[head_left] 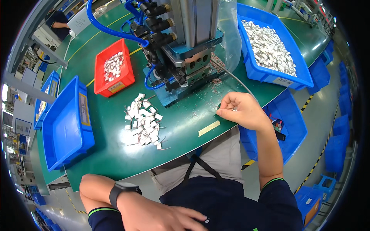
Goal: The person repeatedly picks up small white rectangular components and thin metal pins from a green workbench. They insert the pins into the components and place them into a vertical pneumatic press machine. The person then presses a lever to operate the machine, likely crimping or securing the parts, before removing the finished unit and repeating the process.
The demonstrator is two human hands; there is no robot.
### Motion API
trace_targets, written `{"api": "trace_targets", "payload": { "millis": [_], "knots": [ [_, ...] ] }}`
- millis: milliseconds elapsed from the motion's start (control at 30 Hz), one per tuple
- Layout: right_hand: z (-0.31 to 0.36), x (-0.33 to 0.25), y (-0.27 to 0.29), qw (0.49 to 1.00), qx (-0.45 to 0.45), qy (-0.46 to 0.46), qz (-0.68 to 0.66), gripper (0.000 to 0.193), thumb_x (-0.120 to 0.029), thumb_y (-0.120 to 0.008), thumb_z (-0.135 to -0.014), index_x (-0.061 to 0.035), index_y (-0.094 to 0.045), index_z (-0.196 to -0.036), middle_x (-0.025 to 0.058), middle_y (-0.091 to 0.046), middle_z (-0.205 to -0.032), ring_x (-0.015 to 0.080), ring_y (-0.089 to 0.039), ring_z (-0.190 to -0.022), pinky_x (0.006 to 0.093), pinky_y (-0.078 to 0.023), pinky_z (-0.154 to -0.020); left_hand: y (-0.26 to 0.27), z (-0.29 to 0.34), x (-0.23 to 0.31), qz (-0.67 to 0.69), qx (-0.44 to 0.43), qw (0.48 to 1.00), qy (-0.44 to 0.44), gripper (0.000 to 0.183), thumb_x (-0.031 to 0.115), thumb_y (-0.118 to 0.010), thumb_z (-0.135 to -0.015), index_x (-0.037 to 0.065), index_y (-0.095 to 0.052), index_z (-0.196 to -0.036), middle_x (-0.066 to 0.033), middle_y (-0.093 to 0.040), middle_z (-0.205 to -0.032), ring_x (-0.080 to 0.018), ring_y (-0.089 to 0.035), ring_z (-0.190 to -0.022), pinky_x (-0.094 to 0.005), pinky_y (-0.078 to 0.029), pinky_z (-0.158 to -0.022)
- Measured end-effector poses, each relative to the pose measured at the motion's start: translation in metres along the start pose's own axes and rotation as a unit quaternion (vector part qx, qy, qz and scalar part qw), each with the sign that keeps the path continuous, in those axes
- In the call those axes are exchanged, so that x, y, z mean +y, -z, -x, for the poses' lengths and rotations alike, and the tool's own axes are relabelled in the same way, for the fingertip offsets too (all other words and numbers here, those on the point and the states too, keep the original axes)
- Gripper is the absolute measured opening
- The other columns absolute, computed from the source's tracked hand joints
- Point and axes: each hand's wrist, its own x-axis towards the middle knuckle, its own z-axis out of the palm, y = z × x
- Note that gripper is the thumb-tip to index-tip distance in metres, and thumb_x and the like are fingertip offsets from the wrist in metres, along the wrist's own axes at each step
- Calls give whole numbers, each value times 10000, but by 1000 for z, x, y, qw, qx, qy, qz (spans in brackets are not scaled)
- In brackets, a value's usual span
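My right hand (pixel 244 111) is over the front right of the green table, closed in a pinch. Between its fingers show a white bit and thin leads, most likely a small white wired part (pixel 234 109), largely hidden by the fingers. My left hand (pixel 162 216) rests across my front, below the table edge, fingers stretched out and holding nothing. A dark watch (pixel 124 190) is on that wrist. A loose pile of white wired parts (pixel 144 122) lies on the table left of the middle. Behind my right hand stands a machine press (pixel 192 65) with blue air hoses.
A red bin (pixel 99 75) and a big blue bin (pixel 246 57) hold white parts. At left stands an empty-looking blue bin (pixel 58 142). Another blue bin (pixel 296 131) sits below the table's right edge. Small scraps and a tape strip (pixel 209 128) lie on the table (pixel 181 134).
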Motion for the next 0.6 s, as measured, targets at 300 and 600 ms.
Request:
{"api": "trace_targets", "payload": {
  "millis": [300,600],
  "knots": [
    [7,-27,-23,971,-55,27,-232,132,-77,-707,-840,-2,-599,-831,-16,-613,-726,7,-524,-608,165,-391,-519,65,22,-40,-216,539,776,244,177,63,-591,-921,-12,-582,-1080,-69,-609,-947,-145,-628,-827,-289,-528,-733],
    [6,-39,-42,966,-96,30,-239,132,-85,-711,-832,-9,-604,-839,-15,-615,-737,21,-539,-653,185,-411,-557,67,25,-52,-14,569,804,171,205,104,-581,-949,-34,-597,-1101,-62,-641,-876,-122,-633,-772,-259,-530,-720]
  ]
}}
